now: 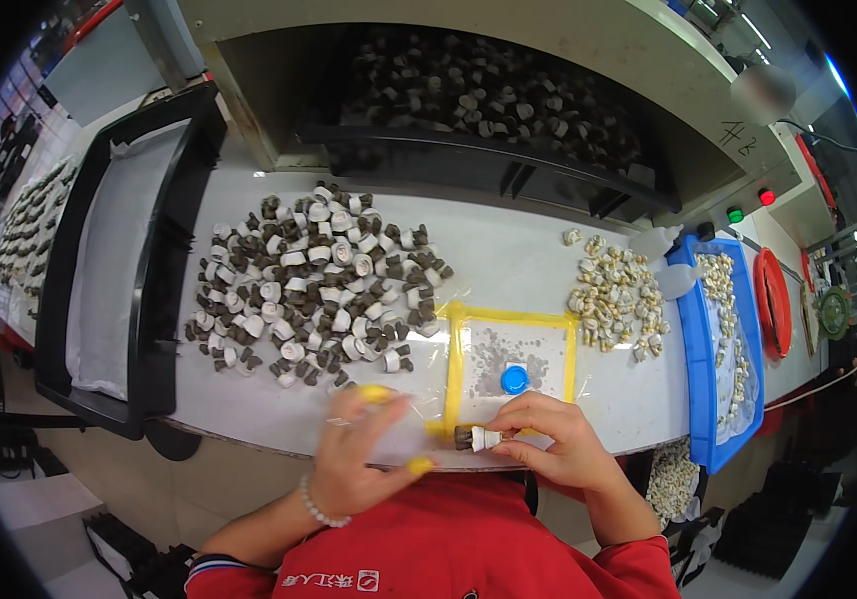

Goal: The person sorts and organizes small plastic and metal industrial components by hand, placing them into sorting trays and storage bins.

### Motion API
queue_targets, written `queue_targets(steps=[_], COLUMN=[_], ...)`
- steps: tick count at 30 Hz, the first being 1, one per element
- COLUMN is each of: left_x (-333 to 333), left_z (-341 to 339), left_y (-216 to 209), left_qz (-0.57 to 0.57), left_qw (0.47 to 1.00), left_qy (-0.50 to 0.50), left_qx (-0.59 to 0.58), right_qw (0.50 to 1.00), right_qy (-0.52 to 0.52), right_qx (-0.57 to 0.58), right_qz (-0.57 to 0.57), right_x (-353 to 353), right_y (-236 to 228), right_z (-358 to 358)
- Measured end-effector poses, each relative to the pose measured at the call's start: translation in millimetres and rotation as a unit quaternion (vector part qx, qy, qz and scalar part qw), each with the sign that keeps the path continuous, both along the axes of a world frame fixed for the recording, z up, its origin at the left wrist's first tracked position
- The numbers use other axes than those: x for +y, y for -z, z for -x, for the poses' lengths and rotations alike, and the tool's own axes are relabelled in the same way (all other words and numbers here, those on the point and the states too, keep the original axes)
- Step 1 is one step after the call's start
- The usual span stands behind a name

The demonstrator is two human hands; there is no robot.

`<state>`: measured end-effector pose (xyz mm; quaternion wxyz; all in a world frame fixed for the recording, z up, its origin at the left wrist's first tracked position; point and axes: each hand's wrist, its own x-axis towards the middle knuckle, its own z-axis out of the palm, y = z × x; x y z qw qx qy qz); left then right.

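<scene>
My right hand [552, 437] pinches a small figure piece [480, 437], white with a dark brown end, near the table's front edge. The dark end points left. My left hand [361, 449] hovers beside it, partly blurred, with yellow covers on some fingertips. Its thumb and fingers are spread and nothing shows between them. Just beyond my right hand, a blue cap-like cup [514, 379] stands on a wet-spotted sheet [548, 349] edged with yellow tape. To the left lies a wide pile of similar brown-and-white pieces [314, 285].
Small white-and-yellowish pieces [616, 298] are heaped at right, beside a blue tray [696, 349] holding more. A black tray [156, 299] lined with white sheeting stands at left. At the back, a dark bin [428, 150] under a cabinet holds many brown-and-white pieces.
</scene>
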<state>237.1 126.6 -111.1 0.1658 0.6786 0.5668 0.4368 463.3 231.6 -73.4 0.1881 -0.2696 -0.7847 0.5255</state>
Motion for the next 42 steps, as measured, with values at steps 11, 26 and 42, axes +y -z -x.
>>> queue_targets(steps=[11,26,42], left_x=[14.7,50.0,123.5], left_z=[75.6,72.3,26.8], left_y=[1.9,-25.2,-11.6], left_qz=[0.257,0.077,0.008], left_qw=[0.895,0.961,0.894], left_qy=[-0.291,-0.140,0.189], left_qx=[0.218,0.227,0.405], right_qw=[0.968,0.953,0.877], right_qy=[-0.107,-0.083,0.322], right_qx=[0.022,0.046,-0.038], right_qz=[-0.226,-0.287,-0.355], right_x=[-11.3,-10.2,55.0], right_y=[20.5,42.7,27.8], right_z=[69.0,92.5,-74.7])
